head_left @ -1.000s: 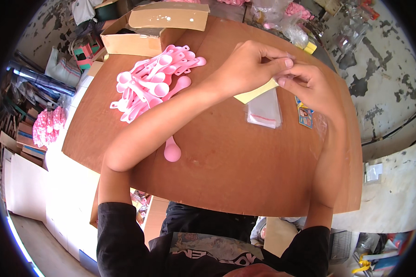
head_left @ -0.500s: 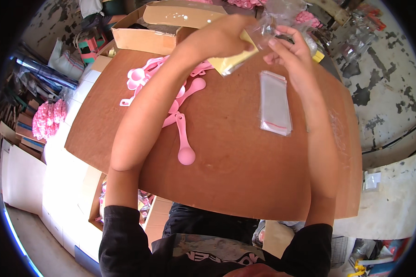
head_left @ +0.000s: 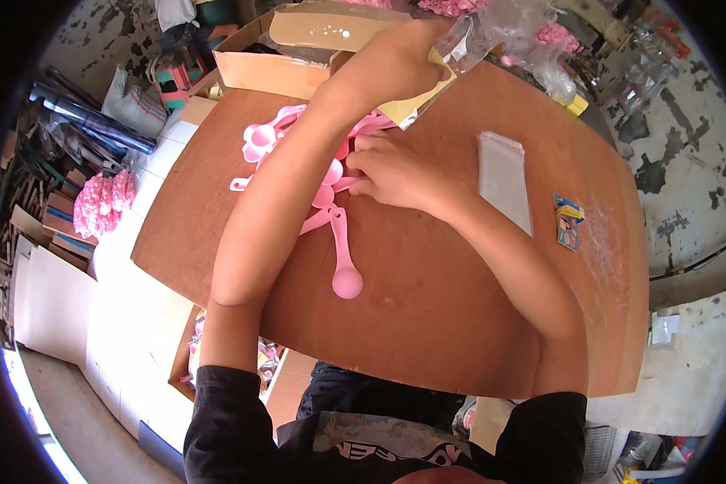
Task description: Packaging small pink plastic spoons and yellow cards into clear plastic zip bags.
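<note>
My left hand (head_left: 407,64) is closed around a clear plastic bag (head_left: 469,42) with a yellow card (head_left: 407,106) in or against it, above the far side of the table. My right hand (head_left: 395,171) has its fingers curled over the pile of pink measuring spoons (head_left: 260,142), gripping one whose handle (head_left: 348,184) shows at the fingertips. My left forearm covers part of the pile. One loose pink spoon (head_left: 347,281) lies bowl-end toward me. To the right lies a stack of clear flat bags (head_left: 504,177), partly behind my right forearm.
The brown wooden table (head_left: 436,306) carries a small printed packet (head_left: 569,222) at right. An open cardboard box (head_left: 270,73) stands at the far left edge, with clear plastic bags (head_left: 548,73) at the far right. Below the near left edge is another box (head_left: 278,387) of packed items.
My right hand has left the clear bag and come down left to the pink spoons. My left hand still holds the bag and yellow card. The view has shifted slightly, and the printed packet now shows.
</note>
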### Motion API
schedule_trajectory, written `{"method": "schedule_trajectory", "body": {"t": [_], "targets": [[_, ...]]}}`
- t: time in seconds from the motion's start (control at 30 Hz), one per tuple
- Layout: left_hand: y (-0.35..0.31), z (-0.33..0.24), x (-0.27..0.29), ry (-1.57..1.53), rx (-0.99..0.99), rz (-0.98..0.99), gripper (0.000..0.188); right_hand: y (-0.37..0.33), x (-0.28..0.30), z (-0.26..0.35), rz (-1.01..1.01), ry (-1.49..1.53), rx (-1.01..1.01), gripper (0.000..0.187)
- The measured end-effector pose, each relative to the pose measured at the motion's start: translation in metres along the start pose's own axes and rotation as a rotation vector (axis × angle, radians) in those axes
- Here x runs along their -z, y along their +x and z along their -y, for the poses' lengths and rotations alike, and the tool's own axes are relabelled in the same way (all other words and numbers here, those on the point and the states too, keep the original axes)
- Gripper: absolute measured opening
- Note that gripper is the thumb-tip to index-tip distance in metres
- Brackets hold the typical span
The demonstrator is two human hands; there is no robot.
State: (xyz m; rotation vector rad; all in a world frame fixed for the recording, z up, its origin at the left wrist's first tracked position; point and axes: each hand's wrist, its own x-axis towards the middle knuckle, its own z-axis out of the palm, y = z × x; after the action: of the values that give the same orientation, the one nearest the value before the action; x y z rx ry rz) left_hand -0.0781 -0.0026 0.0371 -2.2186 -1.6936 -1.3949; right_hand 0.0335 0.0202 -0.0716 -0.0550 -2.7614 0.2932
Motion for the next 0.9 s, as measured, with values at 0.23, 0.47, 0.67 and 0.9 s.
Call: {"method": "schedule_trajectory", "body": {"t": [0.23, 0.47, 0.67, 0.9], "targets": [[-0.001, -0.007, -0.008, 0.052, 0.058, 0.077, 0.052, -0.041, 0.085, 0.024, 0.292, 0.259, -0.386, 0.022], [0.007, -0.04, -0.039, -0.238, -0.016, 0.212, 0.049, -0.117, 0.178, 0.012, -0.537, 0.532, -0.271, 0.052], [0.022, -0.068, -0.07, -0.265, -0.081, 0.278, 0.044, -0.143, 0.215, -0.007, -1.242, 0.318, -0.286, 0.043], [0.021, -0.085, -0.089, -0.241, -0.109, 0.364, 0.049, -0.162, 0.216, -0.027, -1.133, 0.326, -0.392, 0.044]]}}
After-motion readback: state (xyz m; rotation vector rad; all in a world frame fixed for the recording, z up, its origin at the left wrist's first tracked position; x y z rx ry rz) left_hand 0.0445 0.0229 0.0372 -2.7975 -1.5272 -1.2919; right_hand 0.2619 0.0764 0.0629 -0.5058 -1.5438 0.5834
